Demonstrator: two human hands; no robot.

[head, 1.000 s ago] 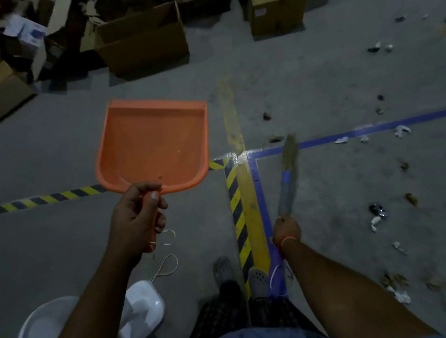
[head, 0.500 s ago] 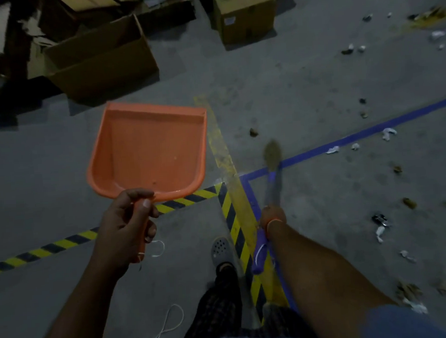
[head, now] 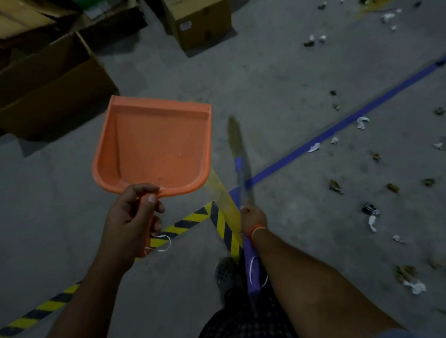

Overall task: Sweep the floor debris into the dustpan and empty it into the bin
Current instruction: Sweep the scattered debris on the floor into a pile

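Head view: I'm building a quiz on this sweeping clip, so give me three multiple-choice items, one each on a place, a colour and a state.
1. Where does most of the debris lie?
A. right of the blue floor line
B. inside the dustpan
C. on the cardboard boxes

2. What colour is the dustpan?
A. green
B. orange
C. white

3. What is the left hand doing?
A. hanging empty
B. pressing flat on the floor
C. gripping the dustpan handle

Key: 1 A, scraps dot the floor right of the blue floor line; 2 B, the pan is plainly orange; 3 C, fingers curl round the handle.
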